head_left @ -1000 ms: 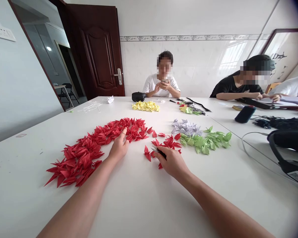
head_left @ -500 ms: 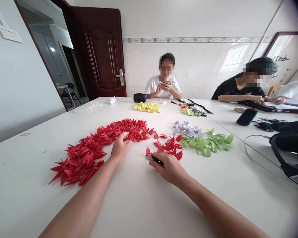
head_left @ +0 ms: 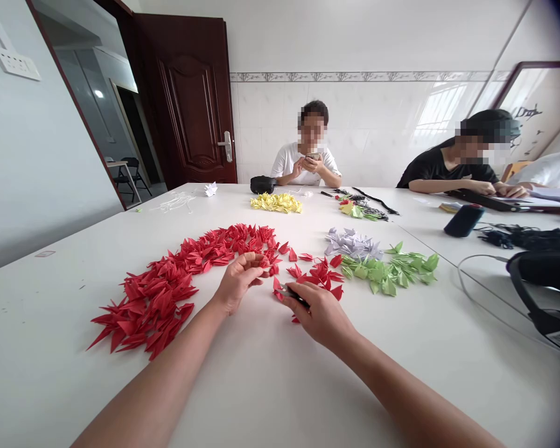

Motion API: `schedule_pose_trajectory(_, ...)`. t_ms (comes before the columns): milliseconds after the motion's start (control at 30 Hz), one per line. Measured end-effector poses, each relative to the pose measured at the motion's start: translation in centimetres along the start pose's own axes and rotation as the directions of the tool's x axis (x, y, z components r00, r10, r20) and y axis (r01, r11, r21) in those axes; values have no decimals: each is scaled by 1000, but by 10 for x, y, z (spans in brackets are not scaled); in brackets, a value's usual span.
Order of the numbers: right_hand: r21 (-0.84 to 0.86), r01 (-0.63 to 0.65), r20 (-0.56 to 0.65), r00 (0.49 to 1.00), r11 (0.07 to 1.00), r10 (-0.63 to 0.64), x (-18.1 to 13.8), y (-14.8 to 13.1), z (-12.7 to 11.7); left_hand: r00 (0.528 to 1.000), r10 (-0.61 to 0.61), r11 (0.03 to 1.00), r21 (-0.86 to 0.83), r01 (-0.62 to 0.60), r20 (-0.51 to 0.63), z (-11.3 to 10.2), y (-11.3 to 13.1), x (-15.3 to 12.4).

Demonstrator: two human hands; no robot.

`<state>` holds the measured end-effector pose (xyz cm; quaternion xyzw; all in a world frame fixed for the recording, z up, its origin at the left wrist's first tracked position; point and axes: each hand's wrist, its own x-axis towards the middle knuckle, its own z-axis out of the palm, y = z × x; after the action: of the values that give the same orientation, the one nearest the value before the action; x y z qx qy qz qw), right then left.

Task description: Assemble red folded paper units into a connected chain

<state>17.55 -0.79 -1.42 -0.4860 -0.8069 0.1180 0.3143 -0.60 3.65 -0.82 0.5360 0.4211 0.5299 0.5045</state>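
Observation:
My left hand (head_left: 241, 281) is closed in a pinch on a red folded-paper crane (head_left: 274, 270), just right of a large curved pile of red paper cranes (head_left: 168, 283). In my right hand (head_left: 321, 311) is a black-handled tool with a metal tip (head_left: 293, 294); its exact kind is partly hidden by the fingers. The tip lies close to a single red paper piece (head_left: 277, 286). Behind my right hand spreads a smaller group of red cranes (head_left: 323, 272). Light purple cranes (head_left: 351, 242) and light green cranes (head_left: 392, 269) lie to its right.
Yellow cranes (head_left: 276, 203) and a black pouch (head_left: 262, 184) are at the far side. There, one person (head_left: 308, 163) holds a phone; another person (head_left: 441, 163) sits at right. A dark cylinder (head_left: 464, 220), black cords (head_left: 532, 236) and a black headset (head_left: 546, 280) lie rightward.
My left hand has moved right from the red pile's edge toward the tool, now pinching a red crane. My right hand has hardly moved and keeps the tool.

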Motion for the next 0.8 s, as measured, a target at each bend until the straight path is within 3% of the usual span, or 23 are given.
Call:
schedule_pose_trajectory(233, 50, -43, -147, 988, 998, 50, 2, 7, 0, 971, -129, 988, -61, 144, 199, 12, 2, -12)
schedule_pose_trajectory(500, 123, -3, -209, 978, 992, 29, 3, 7, -3, 976, -132, 985, -91, 149, 171, 12, 2, -10)
schedule_pose_trajectory(800, 125, 52, -137, 990, 991, -35, 2, 8, 1, 954, -168, 970, -133, 205, 247, 10, -1, -9)
